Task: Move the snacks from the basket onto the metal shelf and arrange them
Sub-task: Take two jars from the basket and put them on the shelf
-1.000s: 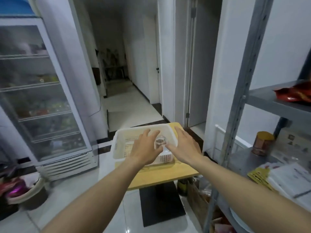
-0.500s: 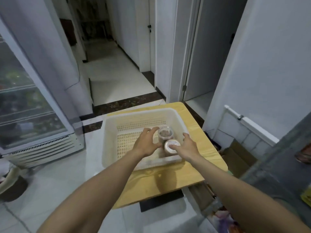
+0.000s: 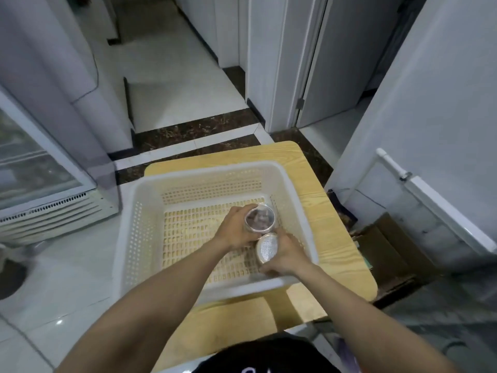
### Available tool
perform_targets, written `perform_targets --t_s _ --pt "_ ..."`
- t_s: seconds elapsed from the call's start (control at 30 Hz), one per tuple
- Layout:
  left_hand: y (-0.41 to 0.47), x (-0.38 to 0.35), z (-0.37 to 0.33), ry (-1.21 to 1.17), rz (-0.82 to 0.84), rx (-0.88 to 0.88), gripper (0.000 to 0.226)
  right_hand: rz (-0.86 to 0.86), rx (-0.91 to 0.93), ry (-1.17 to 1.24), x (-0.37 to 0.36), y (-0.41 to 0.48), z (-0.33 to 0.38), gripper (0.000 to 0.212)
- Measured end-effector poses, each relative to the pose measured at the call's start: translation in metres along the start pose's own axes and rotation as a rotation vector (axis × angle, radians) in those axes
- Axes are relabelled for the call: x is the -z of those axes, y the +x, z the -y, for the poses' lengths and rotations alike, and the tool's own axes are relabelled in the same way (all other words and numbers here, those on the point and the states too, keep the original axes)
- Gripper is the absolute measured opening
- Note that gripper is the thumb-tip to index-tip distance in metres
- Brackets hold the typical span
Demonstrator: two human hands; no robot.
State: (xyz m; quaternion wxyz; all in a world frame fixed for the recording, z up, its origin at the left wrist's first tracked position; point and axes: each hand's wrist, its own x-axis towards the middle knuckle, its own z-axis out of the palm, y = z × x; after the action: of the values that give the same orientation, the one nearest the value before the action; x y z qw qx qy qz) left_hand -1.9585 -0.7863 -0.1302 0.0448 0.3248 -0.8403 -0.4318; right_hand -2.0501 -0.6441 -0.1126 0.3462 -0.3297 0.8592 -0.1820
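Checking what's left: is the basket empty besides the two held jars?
Yes, empty otherwise: basket shows bare mesh around the clear-lidded jar and silver-lidded jar.

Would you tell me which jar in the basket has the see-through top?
The farther jar, in the left hand; the nearer jar has a silvery top.

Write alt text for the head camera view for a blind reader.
Inside a white basket on a wooden table, the left hand grips a clear jar of dark snacks and the right hand grips a silver-lidded jar beside it. A glass-door fridge stands left.
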Motion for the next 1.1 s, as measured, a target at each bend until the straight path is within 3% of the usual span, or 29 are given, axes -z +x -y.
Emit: perform_targets --t_s 0.27,0.53,0.83,1.1 --pt "0.029 -0.016 0.009 -0.076 0.002 -0.05 0.086 0.01 -0.012 0.05 0.001 0.01 -0.007 0.102" --pt "0.03 -0.012 0.007 -0.217 -0.206 -0.003 0.075 -0.027 0.032 0.067 -0.001 0.011 -0.005 0.103" --pt "0.007 0.03 0.009 -0.415 -0.383 0.071 0.06 -0.146 0.189 0.272 0.006 0.003 0.002 0.094" --pt "-0.042 0.077 -0.001 -0.45 -0.392 -0.077 0.057 -0.328 0.303 0.496 0.009 -0.051 0.03 0.091"
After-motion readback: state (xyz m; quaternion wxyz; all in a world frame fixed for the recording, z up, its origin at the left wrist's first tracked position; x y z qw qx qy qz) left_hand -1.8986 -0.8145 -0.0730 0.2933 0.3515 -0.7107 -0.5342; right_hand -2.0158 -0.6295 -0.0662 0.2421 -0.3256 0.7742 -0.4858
